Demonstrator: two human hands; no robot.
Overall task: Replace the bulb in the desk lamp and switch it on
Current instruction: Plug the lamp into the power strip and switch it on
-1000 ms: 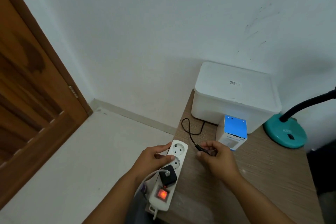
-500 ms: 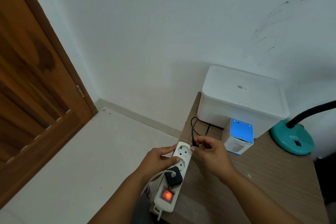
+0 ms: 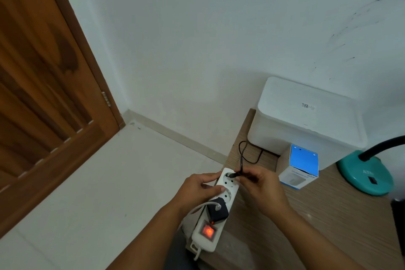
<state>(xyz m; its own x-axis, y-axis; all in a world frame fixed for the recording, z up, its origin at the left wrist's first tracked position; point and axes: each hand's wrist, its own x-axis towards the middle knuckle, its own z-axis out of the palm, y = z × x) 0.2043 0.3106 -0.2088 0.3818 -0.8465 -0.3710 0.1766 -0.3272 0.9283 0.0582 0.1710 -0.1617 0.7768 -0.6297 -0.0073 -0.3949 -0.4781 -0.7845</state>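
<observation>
A white power strip lies along the left edge of the wooden table, its red switch lit. My left hand grips the strip near its far end. My right hand pinches the lamp's black plug and holds it at the farthest socket. The plug's black cord loops back toward the wall. The teal lamp base with its black gooseneck stands at the right edge; the lamp head is out of view. A blue and white bulb box stands upright beside it.
A white lidded storage box sits against the wall behind the bulb box. A black adapter with a white cable occupies a socket on the strip. A wooden door stands left, white tiled floor beside the table.
My right hand has carried the black plug left from beside the bulb box to the strip's farthest socket. My left hand keeps its hold on the strip. The view has tilted slightly.
</observation>
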